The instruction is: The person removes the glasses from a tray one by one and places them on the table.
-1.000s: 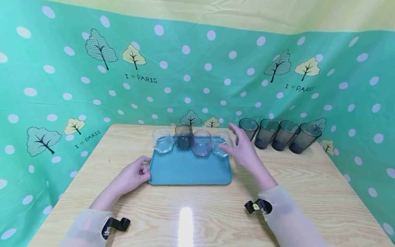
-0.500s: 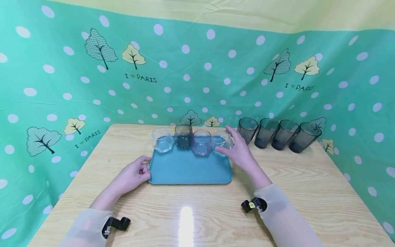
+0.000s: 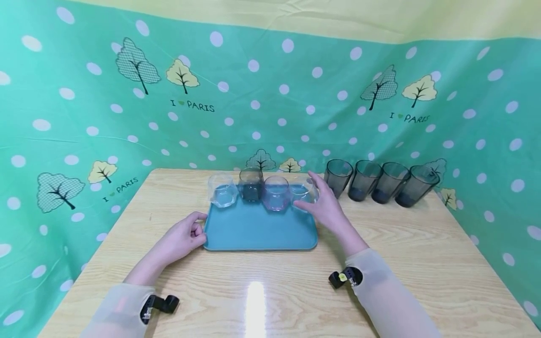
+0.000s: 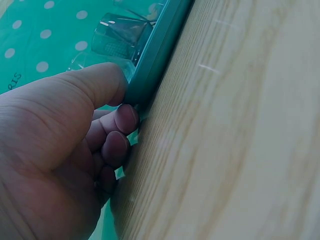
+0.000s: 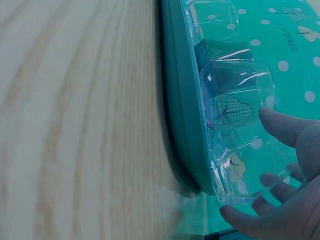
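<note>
A teal tray (image 3: 260,234) lies on the wooden table with glasses standing in a row along its far side. From the left come a clear glass (image 3: 223,191), a dark grey glass (image 3: 251,185), a pinkish-purple glass (image 3: 276,195) and another clear glass (image 3: 301,188). My left hand (image 3: 181,238) holds the tray's left edge, thumb by the near corner and other fingers curled. My right hand (image 3: 329,206) grips the rightmost clear glass, thumb on its near side and fingers behind it. In the right wrist view, that glass (image 5: 240,172) sits inside the curve of my right hand (image 5: 295,195).
Several tall dark tumblers (image 3: 367,180) stand in a row at the table's back right, just beyond my right hand. A green dotted cloth (image 3: 270,94) hangs behind and around the table (image 3: 203,291).
My right hand has moved slightly left and closed in around the rightmost clear glass. My left hand stays at the tray's edge, and the glasses keep their places.
</note>
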{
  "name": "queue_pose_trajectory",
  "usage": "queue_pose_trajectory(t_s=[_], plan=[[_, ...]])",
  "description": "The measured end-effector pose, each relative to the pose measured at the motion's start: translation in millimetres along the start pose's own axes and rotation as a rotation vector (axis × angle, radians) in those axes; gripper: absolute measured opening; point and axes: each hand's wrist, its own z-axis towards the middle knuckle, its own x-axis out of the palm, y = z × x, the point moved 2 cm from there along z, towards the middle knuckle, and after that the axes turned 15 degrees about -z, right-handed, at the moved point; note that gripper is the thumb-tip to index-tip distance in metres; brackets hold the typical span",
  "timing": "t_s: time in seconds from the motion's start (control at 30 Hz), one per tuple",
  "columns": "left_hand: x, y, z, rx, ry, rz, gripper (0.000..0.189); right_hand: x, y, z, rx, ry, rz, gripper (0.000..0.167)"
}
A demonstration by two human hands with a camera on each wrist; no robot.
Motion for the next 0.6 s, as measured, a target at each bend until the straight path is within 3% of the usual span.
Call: queue_pose_trajectory(t_s=[0.6], plan=[[-0.4, -1.3, 0.4, -0.006, 0.0, 0.001, 0.059, 3.9, -3.3, 1.5, 0.006, 0.011, 0.015, 0.097]])
